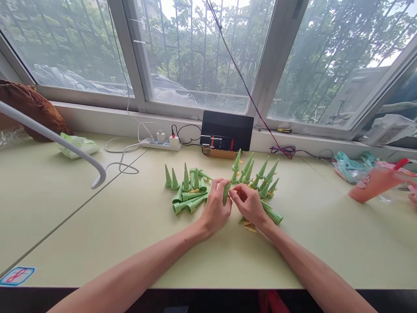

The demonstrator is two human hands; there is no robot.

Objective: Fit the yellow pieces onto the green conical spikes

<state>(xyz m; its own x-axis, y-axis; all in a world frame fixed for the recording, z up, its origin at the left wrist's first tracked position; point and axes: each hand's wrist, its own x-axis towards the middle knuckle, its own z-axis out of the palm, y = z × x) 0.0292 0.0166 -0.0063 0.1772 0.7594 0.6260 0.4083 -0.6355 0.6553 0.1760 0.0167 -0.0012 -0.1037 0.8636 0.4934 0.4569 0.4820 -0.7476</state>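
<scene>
My left hand (215, 204) is closed around a green plastic spike (226, 194), held upright over the table. Close against it, my right hand (250, 204) has thumb and forefinger pinched at the spike's side; what lies between these fingertips is too small to make out. Left of my hands lies a pile of loose green spikes (195, 196), with a few standing on end. Behind and right of my right hand, several green spikes (260, 174) with small yellow parts stand upright. Small yellow plastic pieces (249, 227) lie below my right hand, which partly hides them.
A dark tablet (227, 130) leans by the window, near a power strip (161, 146) with white cables. A pink cup (371, 184) with a red straw tilts at the right. A white curved bar (65, 130) crosses the left side. A green packet (78, 147) lies behind it.
</scene>
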